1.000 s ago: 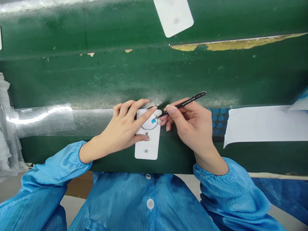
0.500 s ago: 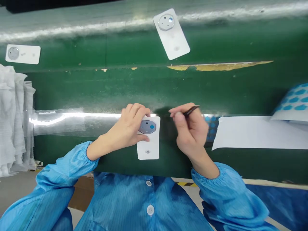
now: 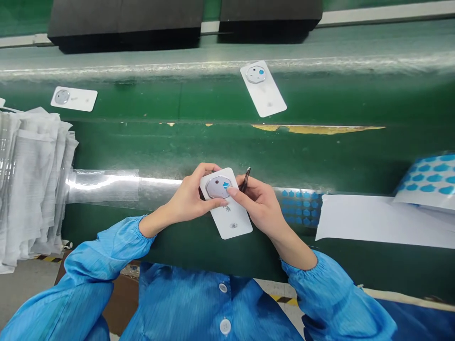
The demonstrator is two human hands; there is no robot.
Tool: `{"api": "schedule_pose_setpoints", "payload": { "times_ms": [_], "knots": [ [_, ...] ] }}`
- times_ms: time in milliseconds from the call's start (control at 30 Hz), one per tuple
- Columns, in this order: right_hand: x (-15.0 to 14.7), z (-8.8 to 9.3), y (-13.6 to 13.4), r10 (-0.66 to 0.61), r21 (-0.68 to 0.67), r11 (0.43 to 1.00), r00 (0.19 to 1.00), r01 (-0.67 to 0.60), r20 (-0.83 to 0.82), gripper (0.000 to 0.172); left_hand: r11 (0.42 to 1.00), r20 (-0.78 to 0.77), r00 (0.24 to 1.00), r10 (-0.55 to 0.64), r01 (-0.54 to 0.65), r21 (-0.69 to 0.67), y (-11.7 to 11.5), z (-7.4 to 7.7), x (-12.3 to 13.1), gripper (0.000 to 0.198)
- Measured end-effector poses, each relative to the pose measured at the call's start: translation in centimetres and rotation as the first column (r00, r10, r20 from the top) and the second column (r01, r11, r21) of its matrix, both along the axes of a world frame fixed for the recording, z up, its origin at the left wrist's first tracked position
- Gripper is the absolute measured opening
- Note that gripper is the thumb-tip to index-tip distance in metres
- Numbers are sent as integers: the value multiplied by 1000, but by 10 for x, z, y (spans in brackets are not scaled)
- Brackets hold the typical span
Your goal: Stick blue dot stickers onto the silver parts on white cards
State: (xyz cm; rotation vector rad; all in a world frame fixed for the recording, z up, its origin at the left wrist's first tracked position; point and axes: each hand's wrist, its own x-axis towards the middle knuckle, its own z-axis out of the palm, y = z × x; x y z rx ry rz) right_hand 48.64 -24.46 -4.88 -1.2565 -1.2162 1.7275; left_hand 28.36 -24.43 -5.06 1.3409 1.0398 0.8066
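Observation:
My left hand [image 3: 194,196] is closed on the left edge of a white phone back cover [image 3: 234,215], thumb on its face and fingers behind. The cover is tilted, its round silver camera plate [image 3: 214,188] toward the top. A small blue sticker dot [image 3: 226,185] lies on that plate. My right thumb presses at the dot, while the fingers of my right hand [image 3: 261,201] curl beside the cover's right edge. A slim dark tool [image 3: 245,179], perhaps tweezers, sticks up out of the right hand; its lower part is hidden.
Two more white covers [image 3: 265,92] [image 3: 74,99] lie farther back on the green table [image 3: 170,147]. White sleeves [image 3: 39,189] are stacked at left beside clear film [image 3: 106,187]. A sheet of blue dots [image 3: 300,208] and white backing paper [image 3: 373,218] lie right. Black blocks [image 3: 128,21] stand behind.
My right hand has moved left onto the cover, its thumb now at the blue dot. The cover has tilted in my left hand. The camera view has shifted, showing more of the back.

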Motion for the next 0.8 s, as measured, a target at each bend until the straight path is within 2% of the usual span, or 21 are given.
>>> {"api": "schedule_pose_setpoints", "payload": {
  "times_ms": [333, 533, 600, 667, 733, 800],
  "knots": [
    [2, -1, -7, -53, 33, 998, 998, 52, 25, 35, 999, -44, 999, -2, 5, 54, -10, -4, 6, 59],
    [0, -3, -11, -90, 90, 993, 992, 82, 84, 39, 988, -62, 998, 6, 3, 155, -15, -4, 8, 59],
    [-2, -3, -13, -115, 111, 988, 990, 105, 85, 38, 994, -32, 999, 5, -2, 110, -14, 0, 8, 58],
    [-3, -3, -13, -120, 118, 987, 991, 113, 57, 35, 1000, 61, 998, 8, -7, -16, -10, 5, 7, 61],
    [-3, -3, -14, -98, 116, 989, 995, 96, 13, 31, 988, 182, 981, 65, -38, -146, -6, 9, 6, 66],
    [-4, -3, -14, -69, 134, 988, 997, 72, -24, 28, 970, 250, 955, 159, -105, -217, -3, 10, 6, 67]
  ]
}}
